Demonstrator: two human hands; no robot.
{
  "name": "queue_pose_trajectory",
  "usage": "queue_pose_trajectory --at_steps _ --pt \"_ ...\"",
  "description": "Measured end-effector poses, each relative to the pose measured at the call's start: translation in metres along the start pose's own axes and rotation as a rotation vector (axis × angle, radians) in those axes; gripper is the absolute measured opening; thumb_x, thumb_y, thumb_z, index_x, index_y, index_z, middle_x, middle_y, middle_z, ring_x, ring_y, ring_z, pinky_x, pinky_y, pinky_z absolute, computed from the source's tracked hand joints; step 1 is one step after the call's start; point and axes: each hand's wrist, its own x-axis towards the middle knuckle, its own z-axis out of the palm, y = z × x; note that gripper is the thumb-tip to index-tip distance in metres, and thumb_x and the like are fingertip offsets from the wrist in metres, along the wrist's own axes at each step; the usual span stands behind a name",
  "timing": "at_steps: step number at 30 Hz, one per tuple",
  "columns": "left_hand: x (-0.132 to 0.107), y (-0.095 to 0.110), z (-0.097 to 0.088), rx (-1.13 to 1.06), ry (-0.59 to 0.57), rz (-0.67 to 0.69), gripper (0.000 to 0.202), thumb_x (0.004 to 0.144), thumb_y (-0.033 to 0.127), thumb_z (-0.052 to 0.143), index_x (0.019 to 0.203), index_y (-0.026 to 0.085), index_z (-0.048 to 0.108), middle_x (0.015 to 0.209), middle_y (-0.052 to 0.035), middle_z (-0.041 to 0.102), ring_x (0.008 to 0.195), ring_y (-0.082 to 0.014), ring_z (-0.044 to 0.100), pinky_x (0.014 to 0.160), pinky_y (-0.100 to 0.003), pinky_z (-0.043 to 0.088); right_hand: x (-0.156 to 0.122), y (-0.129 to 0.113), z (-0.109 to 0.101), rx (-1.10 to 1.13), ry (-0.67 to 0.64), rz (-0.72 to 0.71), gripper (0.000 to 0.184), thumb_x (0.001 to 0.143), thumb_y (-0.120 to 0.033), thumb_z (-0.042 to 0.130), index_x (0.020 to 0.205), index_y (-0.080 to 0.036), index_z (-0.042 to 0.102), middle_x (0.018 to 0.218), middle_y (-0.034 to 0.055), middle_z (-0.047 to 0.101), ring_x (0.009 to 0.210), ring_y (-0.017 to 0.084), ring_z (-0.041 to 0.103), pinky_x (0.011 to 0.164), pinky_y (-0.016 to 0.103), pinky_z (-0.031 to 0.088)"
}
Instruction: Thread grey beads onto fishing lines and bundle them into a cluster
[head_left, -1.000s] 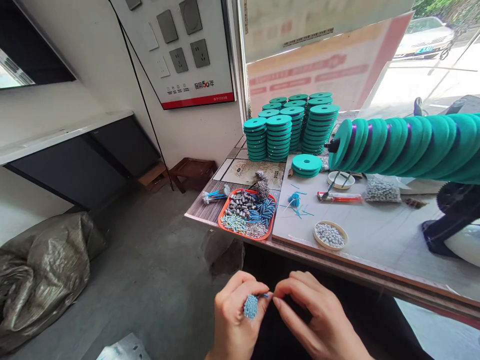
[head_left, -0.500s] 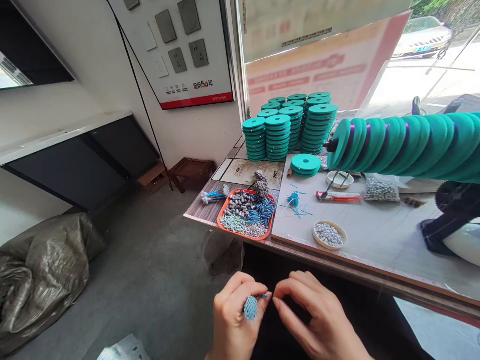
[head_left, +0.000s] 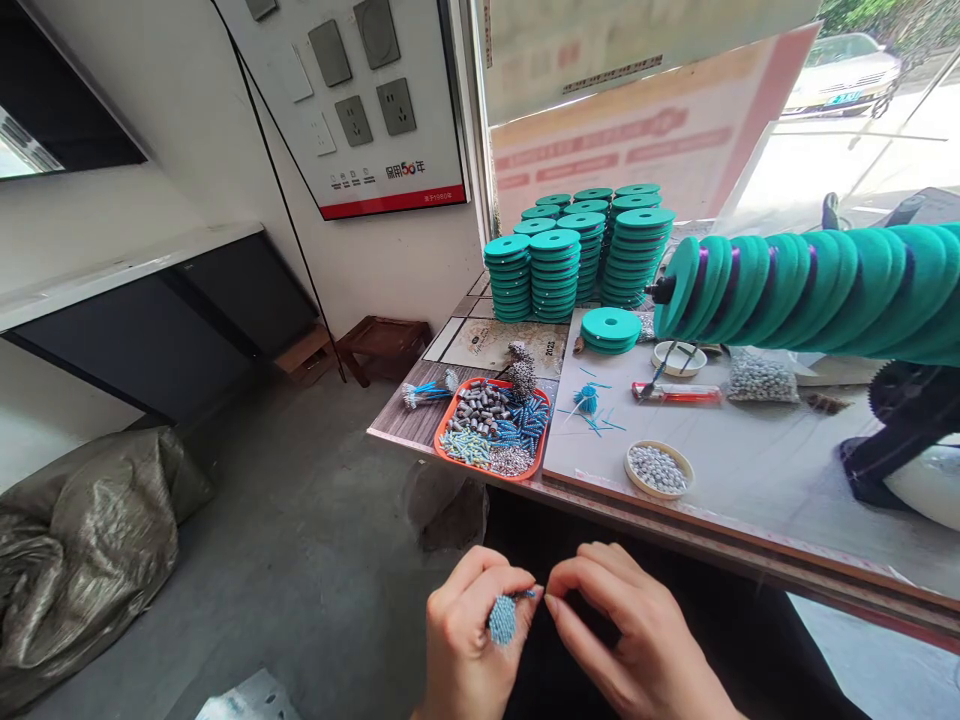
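Note:
Low in front of me, below the table edge, my left hand (head_left: 465,640) is closed around a small bundle of blue-tipped pieces (head_left: 502,619), its tips pointing down. My right hand (head_left: 630,640) sits right beside it, thumb and forefinger pinched together close to the left hand's fingertips; what they pinch is too small to make out. Both hands hover over my dark lap.
The table (head_left: 750,480) holds an orange tray (head_left: 450,425) of small parts, a bowl of grey beads (head_left: 659,468), a red lighter (head_left: 679,394), stacks of teal spools (head_left: 570,255) and a rod of teal spools (head_left: 810,290). A grey sack (head_left: 82,540) lies on the floor at left.

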Motion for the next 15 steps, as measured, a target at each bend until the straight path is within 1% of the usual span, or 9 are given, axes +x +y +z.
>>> queue_pose_trajectory --at_steps 3,9,15 --pt "0.0000 0.0009 -0.0003 0.006 0.000 0.007 0.010 0.075 0.005 0.061 0.073 0.014 0.064 0.064 -0.0033 0.059 0.053 -0.0115 0.059 0.049 -0.018 0.048 0.0013 0.0001 0.0013 0.000 0.012 -0.001 0.011 0.082 -0.011 0.051 0.076 -0.021 0.052 0.063 -0.0023 0.054 0.057 0.011 0.052 0.053 0.021 0.040" --pt "-0.0015 0.0007 -0.0008 0.016 -0.006 0.015 0.010 0.075 0.004 0.059 0.074 0.013 0.064 0.064 -0.0037 0.058 0.053 -0.0114 0.058 0.049 -0.018 0.048 0.0047 -0.0029 0.0024 0.008 0.083 -0.019 0.012 0.081 -0.012 0.049 0.072 -0.020 0.052 0.060 -0.0023 0.054 0.052 0.011 0.050 0.050 0.022 0.038" --pt "-0.0035 0.0000 0.0005 0.049 0.004 0.034 0.010 0.075 0.004 0.060 0.075 0.013 0.063 0.063 -0.0037 0.058 0.052 -0.0115 0.058 0.049 -0.018 0.048 0.0045 -0.0037 0.0023 0.002 0.071 -0.021 0.012 0.081 -0.012 0.050 0.073 -0.020 0.052 0.060 -0.0021 0.055 0.053 0.011 0.050 0.051 0.022 0.038"
